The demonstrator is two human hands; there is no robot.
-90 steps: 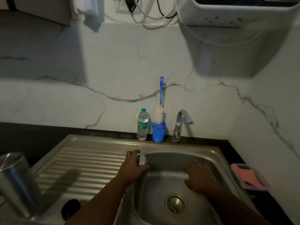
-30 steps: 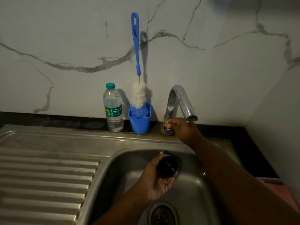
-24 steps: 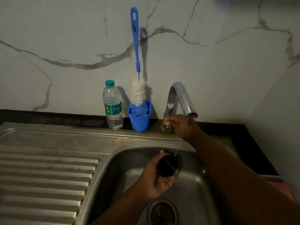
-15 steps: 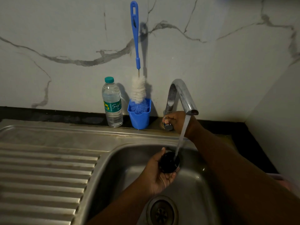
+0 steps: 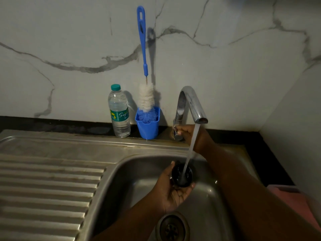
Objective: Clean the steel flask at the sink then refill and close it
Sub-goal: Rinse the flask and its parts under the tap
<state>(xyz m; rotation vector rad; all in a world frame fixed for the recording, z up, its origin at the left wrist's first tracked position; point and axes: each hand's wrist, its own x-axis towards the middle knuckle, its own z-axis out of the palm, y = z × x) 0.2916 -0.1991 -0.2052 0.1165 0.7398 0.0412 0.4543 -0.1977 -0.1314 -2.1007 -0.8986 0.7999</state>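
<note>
My left hand (image 5: 171,192) cups the black flask lid (image 5: 182,175) over the sink basin (image 5: 132,185), thumb curled along its left side, fingers under it. A full stream of water (image 5: 191,148) now falls from the tap spout (image 5: 192,105) straight onto the lid; a second ago the spout was dry, then only a thin trickle showed. My right hand (image 5: 188,133) still pinches the small tap handle (image 5: 176,132) at the base of the tap, on the sink's back rim. The lid sits in the same spot above the drain (image 5: 171,227) as before.

Three seconds ago the steel flask stood at the left edge of the draining board; it is out of view now. Along the back edge stand the water bottle (image 5: 119,113) and, just right of it, the blue cup (image 5: 147,124) holding the bottle brush (image 5: 144,66), unmoved.
</note>
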